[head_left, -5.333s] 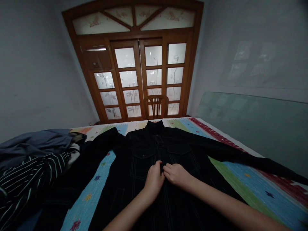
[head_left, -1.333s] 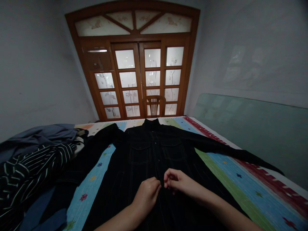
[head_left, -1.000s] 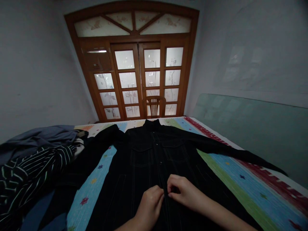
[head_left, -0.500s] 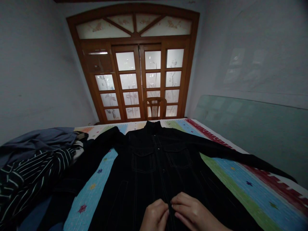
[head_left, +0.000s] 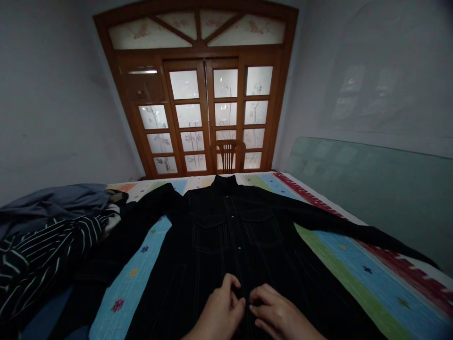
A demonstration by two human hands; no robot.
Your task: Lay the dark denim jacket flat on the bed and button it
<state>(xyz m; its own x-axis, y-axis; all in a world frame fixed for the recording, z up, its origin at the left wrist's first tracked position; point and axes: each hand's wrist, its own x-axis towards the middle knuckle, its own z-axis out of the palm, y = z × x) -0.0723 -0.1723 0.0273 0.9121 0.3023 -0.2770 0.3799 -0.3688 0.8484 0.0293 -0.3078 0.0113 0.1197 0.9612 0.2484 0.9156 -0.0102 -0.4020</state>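
Observation:
A black button-front jacket lies face up with its collar away from me and both sleeves spread out. Metal buttons run down its front, between two flapped chest pockets. Over the lower front edge, my left hand has its index finger lifted and bent, apart from the thumb. My right hand is just beside it, thumb and fingertips pinched at the jacket's front edge. Whatever button lies under the fingertips is hidden.
The jacket rests on a bed with a striped, star-patterned sheet. A heap of clothes, some striped, lies at the left beside one sleeve. Beyond the bed stand a wooden chair and glazed doors. A pale headboard is on the right.
My left index finger has lifted and come apart from the thumb. My right hand has stayed near the front edge, shifting slightly. The jacket lies much the same; the view has tilted a little.

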